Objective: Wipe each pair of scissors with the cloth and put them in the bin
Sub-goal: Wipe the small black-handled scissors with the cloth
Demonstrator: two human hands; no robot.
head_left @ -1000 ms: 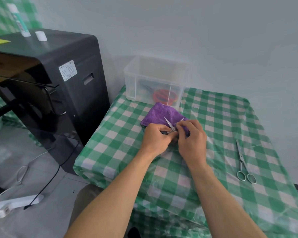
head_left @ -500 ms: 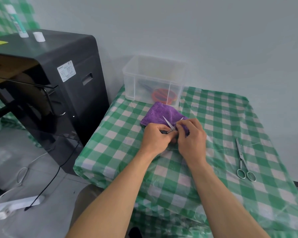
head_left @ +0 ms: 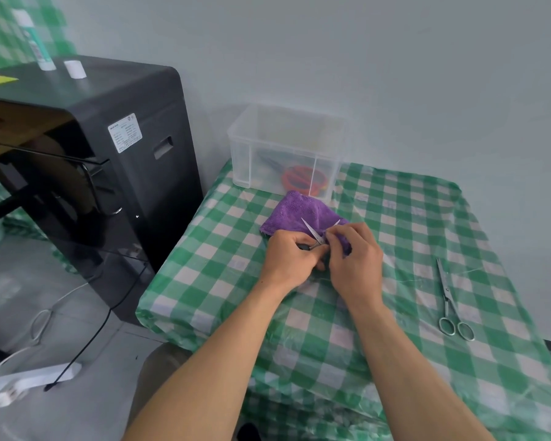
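Grey wall [head_left: 395, 74], black cabinet [head_left: 134, 100], then the green checked table [head_left: 395, 218] with clear bin [head_left: 287, 148] at far edge. Over the purple cloth [head_left: 295, 211], left hand [head_left: 287, 257] grips small open scissors [head_left: 314, 233]; right hand [head_left: 355, 261] pinches this cloth on one blade.

Small scissors [head_left: 314, 232], blades spread, sit against the purple cloth [head_left: 295, 208]. Steel scissors [head_left: 446, 296] lie closed, well to the right. The clear bin [head_left: 245, 154] holds an orange-handled pair [head_left: 301, 178].

A green-and-white checked plastic tablecloth [head_left: 411, 224] covers the table. On it lies a purple fuzzy cloth [head_left: 293, 208]. Farther back, a clear plastic bin [head_left: 268, 144] shows orange scissor handles [head_left: 299, 179]. To the right are silver steel scissors [head_left: 446, 294], and to the left a glossy black cabinet [head_left: 140, 100].
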